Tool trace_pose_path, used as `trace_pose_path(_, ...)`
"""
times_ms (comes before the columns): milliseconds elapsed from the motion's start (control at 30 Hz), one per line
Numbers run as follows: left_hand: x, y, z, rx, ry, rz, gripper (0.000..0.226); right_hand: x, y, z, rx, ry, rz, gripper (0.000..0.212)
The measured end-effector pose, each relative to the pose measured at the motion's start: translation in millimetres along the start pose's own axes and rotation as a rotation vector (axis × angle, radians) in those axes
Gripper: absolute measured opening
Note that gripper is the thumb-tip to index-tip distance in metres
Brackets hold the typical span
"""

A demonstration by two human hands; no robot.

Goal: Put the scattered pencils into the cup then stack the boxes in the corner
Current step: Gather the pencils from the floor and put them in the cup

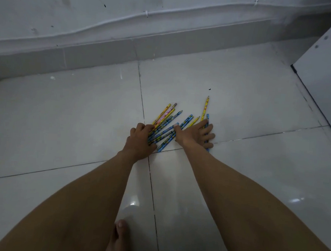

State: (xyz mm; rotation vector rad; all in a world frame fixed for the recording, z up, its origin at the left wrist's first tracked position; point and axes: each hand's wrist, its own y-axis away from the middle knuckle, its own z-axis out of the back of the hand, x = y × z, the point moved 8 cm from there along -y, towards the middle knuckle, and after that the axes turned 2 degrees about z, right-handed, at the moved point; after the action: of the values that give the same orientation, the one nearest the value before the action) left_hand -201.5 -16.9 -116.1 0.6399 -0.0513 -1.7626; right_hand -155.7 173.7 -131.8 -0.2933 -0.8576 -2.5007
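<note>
A glossy pale tiled floor [239,102] runs up to a grey wall, and on it, where dark grout lines cross, lie the pencils [167,125], fanned in a loose heap with most tips pointing away from the person. They look light, thin and stiff, likely to roll or skid on this shiny tile, so raking them into one bundle and clasping it around the middle seems the surest hold. The left hand [140,139] is curled against the heap's left edge, fingers bent onto the pencils. The right hand [197,133] lies flat with fingers spread over the pencils on the right. One yellow pencil [206,106] reaches furthest out. A white cabinet panel [323,63] stands at right. No cup or boxes show.
</note>
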Motion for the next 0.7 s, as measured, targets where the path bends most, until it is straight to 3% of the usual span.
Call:
trace_pose_path(267, -15.4, -9.5, 3.0, -0.126, -0.087, -0.025, 0.048, -10.6, -2.2, 9.4, -0.110, -0.037, 0.078, 0.105)
trace_pose_path(533, -30.8, -20.7, -2.8, -0.079, -0.174, -0.008, 0.044, -11.0, -5.8, 17.5, -0.076, -0.043, 0.090, 0.100)
trace_pose_path(700, -30.1, -24.2, -6.2, 0.002, -0.075, 0.050, 0.044, -17.3, -1.1, 17.5, -0.056, -0.033, 0.043, 0.125)
